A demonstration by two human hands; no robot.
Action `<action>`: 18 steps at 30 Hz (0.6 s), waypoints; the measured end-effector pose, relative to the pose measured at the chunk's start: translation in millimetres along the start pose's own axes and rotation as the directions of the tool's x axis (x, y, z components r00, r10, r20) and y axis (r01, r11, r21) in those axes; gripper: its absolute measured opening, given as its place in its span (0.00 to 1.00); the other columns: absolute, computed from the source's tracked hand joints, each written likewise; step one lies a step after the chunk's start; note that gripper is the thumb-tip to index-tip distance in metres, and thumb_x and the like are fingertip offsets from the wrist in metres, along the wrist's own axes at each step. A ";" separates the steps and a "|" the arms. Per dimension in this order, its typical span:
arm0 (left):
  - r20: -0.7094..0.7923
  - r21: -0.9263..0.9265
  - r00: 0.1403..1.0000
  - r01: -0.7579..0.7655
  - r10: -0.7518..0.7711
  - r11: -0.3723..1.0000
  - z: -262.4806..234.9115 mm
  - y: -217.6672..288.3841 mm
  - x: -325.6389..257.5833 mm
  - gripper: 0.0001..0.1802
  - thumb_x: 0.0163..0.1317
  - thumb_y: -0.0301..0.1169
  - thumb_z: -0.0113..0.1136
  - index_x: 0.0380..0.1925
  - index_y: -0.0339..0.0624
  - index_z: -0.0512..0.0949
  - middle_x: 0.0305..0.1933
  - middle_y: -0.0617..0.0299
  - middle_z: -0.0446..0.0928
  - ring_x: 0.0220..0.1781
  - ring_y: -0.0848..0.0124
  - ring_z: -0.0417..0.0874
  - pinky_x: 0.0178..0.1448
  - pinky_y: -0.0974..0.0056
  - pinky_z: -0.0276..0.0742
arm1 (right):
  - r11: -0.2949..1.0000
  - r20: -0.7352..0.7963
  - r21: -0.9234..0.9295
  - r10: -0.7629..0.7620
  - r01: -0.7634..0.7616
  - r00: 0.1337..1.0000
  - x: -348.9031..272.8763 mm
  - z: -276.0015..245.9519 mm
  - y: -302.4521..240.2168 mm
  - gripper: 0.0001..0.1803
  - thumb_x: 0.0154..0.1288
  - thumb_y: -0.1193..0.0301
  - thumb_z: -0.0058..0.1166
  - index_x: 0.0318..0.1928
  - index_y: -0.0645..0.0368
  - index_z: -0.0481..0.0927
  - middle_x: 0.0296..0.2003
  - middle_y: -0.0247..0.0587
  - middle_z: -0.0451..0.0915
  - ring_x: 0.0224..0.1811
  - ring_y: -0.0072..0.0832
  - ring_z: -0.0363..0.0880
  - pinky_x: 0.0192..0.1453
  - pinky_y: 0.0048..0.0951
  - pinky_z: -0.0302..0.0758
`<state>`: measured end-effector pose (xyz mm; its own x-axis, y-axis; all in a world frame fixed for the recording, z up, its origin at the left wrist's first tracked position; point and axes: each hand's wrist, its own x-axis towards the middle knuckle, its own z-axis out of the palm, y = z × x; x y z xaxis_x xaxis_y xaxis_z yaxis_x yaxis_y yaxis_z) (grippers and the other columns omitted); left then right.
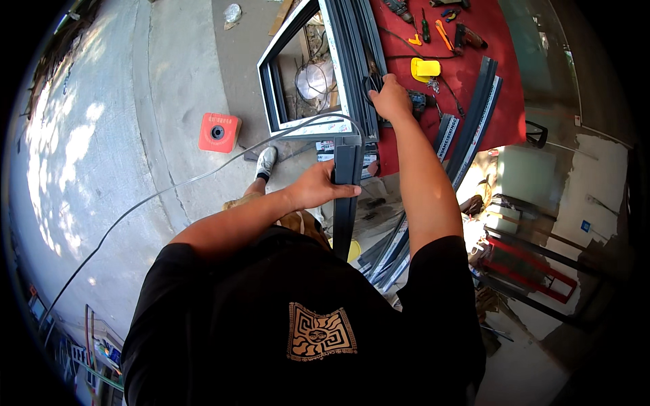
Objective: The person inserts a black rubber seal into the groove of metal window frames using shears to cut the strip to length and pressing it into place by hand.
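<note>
My left hand (317, 187) is closed around a dark grey window profile (345, 203), which runs from near my body toward the table. Farther ahead, my right hand (393, 99) grips a black-handled tool (372, 84) over a bundle of dark profiles (357, 47); its exact kind is hard to make out. A thin grey strip (196, 177) arcs in from the lower left and curves down at the far end of the profile in my left hand. Just left of the bundle lies a dark window frame (264, 84) with white film along its edges.
The red-covered table (497, 88) carries a yellow tape measure (425, 68), a cordless drill (468, 38), a green screwdriver (425, 27) and an orange knife (444, 34). Long profiles (477, 122) lean at its right. A red box (219, 132) sits on the concrete floor.
</note>
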<state>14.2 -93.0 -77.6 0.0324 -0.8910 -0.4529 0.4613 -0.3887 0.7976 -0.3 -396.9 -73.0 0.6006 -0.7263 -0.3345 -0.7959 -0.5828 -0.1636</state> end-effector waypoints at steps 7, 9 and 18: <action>0.002 -0.213 0.989 -0.145 0.149 0.966 8.4 27.2 -8.7 0.22 0.72 0.35 0.77 0.60 0.40 0.80 0.54 0.65 0.86 0.56 0.76 0.85 0.66 0.63 0.81 | 0.951 0.184 0.301 -0.122 0.062 0.975 -86.9 -71.5 46.6 0.21 0.70 0.60 0.76 0.46 0.63 0.82 0.35 0.38 0.87 0.37 0.22 0.85 0.42 0.28 0.77; 0.032 -0.223 0.987 -0.148 0.159 0.963 14.2 21.4 -0.6 0.22 0.72 0.33 0.76 0.62 0.42 0.80 0.54 0.66 0.86 0.57 0.76 0.85 0.67 0.62 0.80 | 0.903 0.190 0.419 -0.193 0.098 0.963 -106.5 -81.5 76.3 0.28 0.69 0.50 0.77 0.45 0.64 0.83 0.30 0.33 0.83 0.33 0.18 0.78 0.39 0.27 0.75; 0.058 -0.281 0.958 -0.256 0.282 0.925 15.3 20.8 8.3 0.33 0.68 0.25 0.78 0.69 0.43 0.73 0.53 0.67 0.83 0.56 0.74 0.84 0.65 0.62 0.81 | 0.927 0.420 0.374 -0.139 -0.032 0.897 -193.8 -151.6 88.7 0.20 0.69 0.60 0.77 0.41 0.60 0.79 0.26 0.26 0.75 0.29 0.14 0.69 0.33 0.24 0.66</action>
<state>10.5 -112.1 -58.7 0.1101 -0.9764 -0.1859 0.6673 -0.0660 0.7419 -175.7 -363.1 118.0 0.6169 -0.4174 -0.6672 -0.7855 -0.3803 -0.4883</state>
